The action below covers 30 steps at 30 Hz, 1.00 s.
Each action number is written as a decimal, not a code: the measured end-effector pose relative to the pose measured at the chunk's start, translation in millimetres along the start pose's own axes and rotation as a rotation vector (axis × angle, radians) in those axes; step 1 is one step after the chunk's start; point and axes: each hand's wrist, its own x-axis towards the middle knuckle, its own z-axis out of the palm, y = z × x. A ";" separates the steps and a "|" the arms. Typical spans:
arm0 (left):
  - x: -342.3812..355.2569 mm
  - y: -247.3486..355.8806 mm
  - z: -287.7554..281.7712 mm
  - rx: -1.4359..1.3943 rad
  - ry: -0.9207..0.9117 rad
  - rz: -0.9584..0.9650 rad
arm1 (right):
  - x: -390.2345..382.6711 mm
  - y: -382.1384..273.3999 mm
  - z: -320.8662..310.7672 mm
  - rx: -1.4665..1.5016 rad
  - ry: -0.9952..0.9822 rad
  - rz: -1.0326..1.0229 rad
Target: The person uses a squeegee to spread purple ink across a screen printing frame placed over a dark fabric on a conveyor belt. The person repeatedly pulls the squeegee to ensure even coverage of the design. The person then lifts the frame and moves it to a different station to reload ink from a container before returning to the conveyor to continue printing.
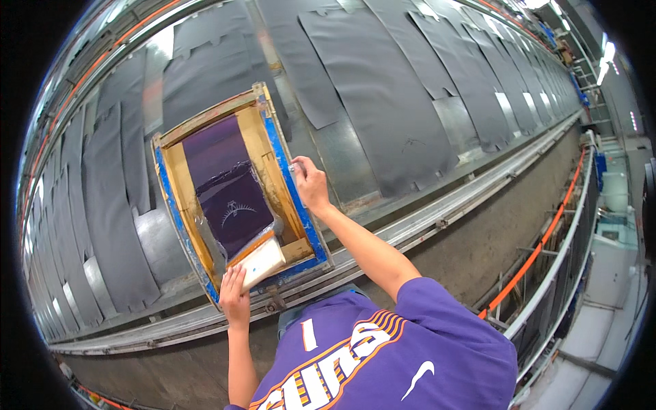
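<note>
A screen-printing frame (275,140) with worn wood and blue-painted edges lies over the long table, slightly tilted in view. Inside it, the dark purple mesh (217,147) carries a pale curved spiky motif near its lower part, and a dark wet-looking band crosses above the motif. My left hand (235,295) is closed around the end of a squeegee (264,264) with a whitish handle and an orange blade, which rests at the frame's near end. On the right side, my right hand (312,186) has its fingers closed on the frame's outer edge.
Dark grey fabric pieces (383,89) lie in rows along the shiny metal table, one with a faint printed motif. A metal rail (471,188) runs along its near edge, in front of my body. To the right stands a railing (547,290) with an orange strip.
</note>
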 end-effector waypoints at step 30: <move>122.0 -61.3 -12.1 -0.140 -0.185 -0.007 | -63.4 -62.1 21.4 -0.654 -0.599 -0.611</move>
